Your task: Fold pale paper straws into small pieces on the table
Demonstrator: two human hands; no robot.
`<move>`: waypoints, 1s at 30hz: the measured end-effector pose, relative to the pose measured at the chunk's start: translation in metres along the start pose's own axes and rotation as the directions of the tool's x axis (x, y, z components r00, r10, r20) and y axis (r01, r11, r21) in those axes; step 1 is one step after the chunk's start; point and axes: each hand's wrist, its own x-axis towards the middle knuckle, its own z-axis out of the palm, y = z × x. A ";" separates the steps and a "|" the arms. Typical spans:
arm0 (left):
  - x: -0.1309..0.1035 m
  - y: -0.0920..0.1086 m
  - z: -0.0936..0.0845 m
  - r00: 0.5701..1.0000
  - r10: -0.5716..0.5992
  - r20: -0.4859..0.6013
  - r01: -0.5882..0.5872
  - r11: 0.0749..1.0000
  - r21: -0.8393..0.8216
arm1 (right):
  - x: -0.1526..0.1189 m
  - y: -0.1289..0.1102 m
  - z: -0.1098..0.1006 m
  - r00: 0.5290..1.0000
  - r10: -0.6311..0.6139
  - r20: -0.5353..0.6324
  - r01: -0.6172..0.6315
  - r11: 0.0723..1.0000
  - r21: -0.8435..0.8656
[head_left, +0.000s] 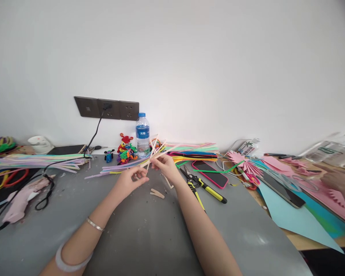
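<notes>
Several pale cream fuzzy stems (152, 151): crossed, raised above the smooth grey bench (149, 237)
Left hand (132, 181): narrow grip, holding the stems' lower end
Right hand (165, 165): grip pinched on the stems, higher up
Short tan forked piece (157, 193): on the bench, between the forearms
Yellow-and-black-handled metal pliers (212, 192): beside the right forearm

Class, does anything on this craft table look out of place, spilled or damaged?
I see no clear spill or damage. Slightly odd: a green strip lies across the pink-edged phone, apart from the bundled strips, and the yellow-handled pliers lie with handles spread.
</notes>
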 end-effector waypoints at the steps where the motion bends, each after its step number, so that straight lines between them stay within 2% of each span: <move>1: -0.001 -0.001 0.003 0.997 0.060 0.058 -0.065 0.994 0.085 | 0.001 0.000 -0.003 0.999 -0.006 -0.045 0.007 1.000 0.021; 3: -0.005 -0.003 0.010 0.968 0.149 0.200 -0.196 0.952 0.236 | 0.003 0.001 -0.008 0.992 -0.011 -0.123 0.019 0.998 0.066; 5: -0.007 -0.005 0.015 0.935 0.180 0.304 -0.278 0.907 0.316 | 0.004 0.001 -0.010 0.984 -0.014 -0.180 0.034 0.993 0.109; 8: -0.008 -0.006 0.019 0.903 0.212 0.373 -0.343 0.879 0.331 | 0.005 0.001 -0.007 0.977 -0.015 -0.213 0.050 0.986 0.161; 11: -0.007 -0.005 0.019 0.892 0.221 0.394 -0.356 0.880 0.313 | 0.005 0.001 -0.004 0.983 -0.003 -0.186 0.038 0.982 0.183; 13: -0.006 -0.003 0.017 0.916 0.210 0.341 -0.312 0.908 0.278 | 0.004 0.001 -0.003 0.983 0.018 -0.181 0.020 0.978 0.209; 17: -0.001 -0.002 0.006 0.989 0.117 0.095 -0.123 0.990 0.070 | 0.003 0.002 -0.001 0.977 0.098 -0.189 -0.042 0.959 0.280; 19: 0.002 -0.003 0.000 1.000 0.025 -0.009 -0.026 0.997 -0.075 | 0.003 0.004 0.001 0.974 0.126 -0.191 -0.068 0.956 0.284; 22: 0.006 -0.004 -0.006 0.986 -0.110 -0.123 0.075 0.964 -0.256 | 0.001 0.006 0.005 0.971 0.175 -0.163 -0.123 0.949 0.289; 25: 0.007 -0.005 -0.007 0.972 -0.190 -0.140 0.129 0.925 -0.358 | -0.001 0.007 0.010 0.976 0.193 -0.102 -0.158 0.946 0.283; 30: 0.004 -0.003 -0.004 0.978 -0.190 -0.083 0.146 0.916 -0.373 | -0.002 0.010 0.019 0.983 0.175 -0.048 -0.157 0.955 0.253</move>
